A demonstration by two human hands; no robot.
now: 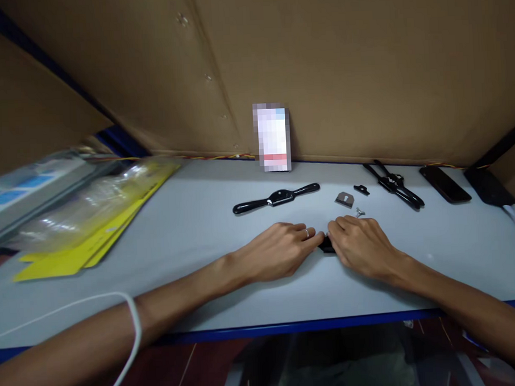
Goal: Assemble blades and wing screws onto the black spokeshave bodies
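Brown panel [341,70] backs the bench, closing off the far side. Grey table [173,310], blue-edged, carries everything; its near middle is the working spot. Yellow sheets [102,254] lie at far left under clear plastic wrap [83,209], presumably set aside to leave elbow room. Left hand [285,246] and right hand [362,242] meet low over the table, forearms coming in from both sides, probably so that each steadies one end of the work. Long black tool [280,197], two-handled, lies beyond the left hand, within easy reach. Crossed black tools [393,184] rest at right, one over the other, apparently grouped out of the way. Upright screen [274,136], blurred, leans against the panel, likely so it faces the person. Dark phone [447,184] lies flat beside the crossed pair. Black piece [327,245] sits between the hands, just above or on the table (cannot tell which); left fingers are pressed together, thumb and forefinger pinching its left side; right fingers curl closed over its right side, undersides hidden. Grey blade [345,199], slotted, lies flat just beyond the right hand, then small black plate [361,189], then silver screws [359,212], seemingly kept close for picking up.
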